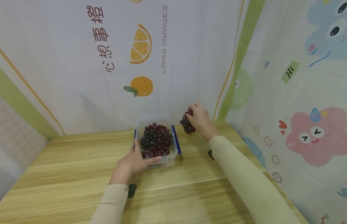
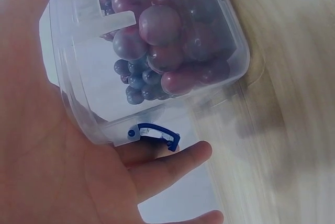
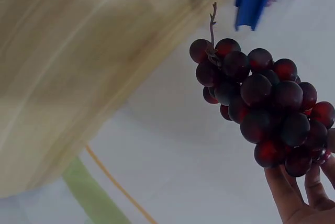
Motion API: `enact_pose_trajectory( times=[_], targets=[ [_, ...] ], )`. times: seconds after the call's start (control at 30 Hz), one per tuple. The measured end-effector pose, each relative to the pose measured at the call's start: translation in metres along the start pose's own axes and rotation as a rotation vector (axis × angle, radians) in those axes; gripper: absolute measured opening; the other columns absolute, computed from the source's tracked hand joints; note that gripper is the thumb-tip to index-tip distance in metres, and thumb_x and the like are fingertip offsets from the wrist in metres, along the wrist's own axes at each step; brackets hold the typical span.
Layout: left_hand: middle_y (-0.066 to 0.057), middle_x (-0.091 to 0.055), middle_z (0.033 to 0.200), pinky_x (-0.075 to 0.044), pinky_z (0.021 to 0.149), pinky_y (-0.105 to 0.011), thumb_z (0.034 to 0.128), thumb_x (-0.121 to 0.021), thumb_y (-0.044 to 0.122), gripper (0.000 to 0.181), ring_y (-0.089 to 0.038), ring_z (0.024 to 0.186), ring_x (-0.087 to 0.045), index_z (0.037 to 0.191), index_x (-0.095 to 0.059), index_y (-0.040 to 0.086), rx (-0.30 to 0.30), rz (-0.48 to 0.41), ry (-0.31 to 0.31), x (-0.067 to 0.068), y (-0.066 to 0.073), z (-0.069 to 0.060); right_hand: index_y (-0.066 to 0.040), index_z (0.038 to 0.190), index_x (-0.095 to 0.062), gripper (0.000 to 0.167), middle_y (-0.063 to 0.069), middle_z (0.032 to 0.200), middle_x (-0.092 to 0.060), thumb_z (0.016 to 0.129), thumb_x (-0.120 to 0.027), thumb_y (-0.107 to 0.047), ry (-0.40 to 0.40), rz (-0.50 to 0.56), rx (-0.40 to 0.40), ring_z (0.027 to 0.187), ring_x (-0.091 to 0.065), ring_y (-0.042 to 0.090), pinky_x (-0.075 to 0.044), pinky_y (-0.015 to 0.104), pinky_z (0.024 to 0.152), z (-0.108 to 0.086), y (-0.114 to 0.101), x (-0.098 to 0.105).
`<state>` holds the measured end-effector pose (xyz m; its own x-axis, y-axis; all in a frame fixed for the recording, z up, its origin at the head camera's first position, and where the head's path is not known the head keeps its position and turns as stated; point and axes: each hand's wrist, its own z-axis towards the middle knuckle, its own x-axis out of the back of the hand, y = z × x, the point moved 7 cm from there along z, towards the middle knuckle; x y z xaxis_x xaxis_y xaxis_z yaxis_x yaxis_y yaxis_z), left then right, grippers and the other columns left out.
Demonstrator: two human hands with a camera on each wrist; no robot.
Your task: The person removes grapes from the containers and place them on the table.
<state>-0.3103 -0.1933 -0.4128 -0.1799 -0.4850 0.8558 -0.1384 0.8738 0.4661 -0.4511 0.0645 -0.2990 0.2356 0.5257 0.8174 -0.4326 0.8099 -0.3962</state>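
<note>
A clear plastic food container with blue side clips stands on the table, holding several bunches of dark red and blackish grapes. My left hand rests against its front left corner, thumb along the front rim and fingers stretched along the left side. In the left wrist view, extended fingers lie beside a blue clip. To the right of the container, my right hand grips a bunch of dark red grapes above the table. Its thin stem hangs free; the right wrist view shows fingertips around the opposite end.
The wooden table ends at a white printed curtain just behind the container. Another printed curtain borders the right side. The right blue clip flap sticks outward, toward the held grapes.
</note>
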Motion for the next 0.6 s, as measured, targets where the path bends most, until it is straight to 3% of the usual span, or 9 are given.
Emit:
enact_pose_trajectory(
  times=[0.33,0.6],
  targets=[
    [-0.041,-0.018,0.169,-0.059,0.074,-0.051,0.0781,-0.056,0.097,0.151,-0.054,0.124,-0.066,0.168,0.015,0.0,0.003,0.002,0.003,0.0,0.0,0.0,-0.001,0.122,-0.073,0.024,0.017,0.124,-0.065,0.105,-0.069,-0.018,-0.026,-0.028,-0.021,0.117,-0.065,0.034,-0.057,0.047,0.102,-0.007,0.019,-0.015],
    [-0.04,-0.021,0.169,-0.056,0.067,-0.046,0.0782,-0.056,0.098,0.15,-0.049,0.114,-0.072,0.169,0.014,0.001,0.01,0.013,0.014,0.0,0.0,-0.002,-0.002,0.121,-0.072,0.023,0.016,0.121,-0.065,0.106,-0.068,-0.018,-0.075,-0.067,-0.041,0.114,-0.065,0.033,-0.057,0.047,0.1,-0.013,0.032,-0.03]
  ],
)
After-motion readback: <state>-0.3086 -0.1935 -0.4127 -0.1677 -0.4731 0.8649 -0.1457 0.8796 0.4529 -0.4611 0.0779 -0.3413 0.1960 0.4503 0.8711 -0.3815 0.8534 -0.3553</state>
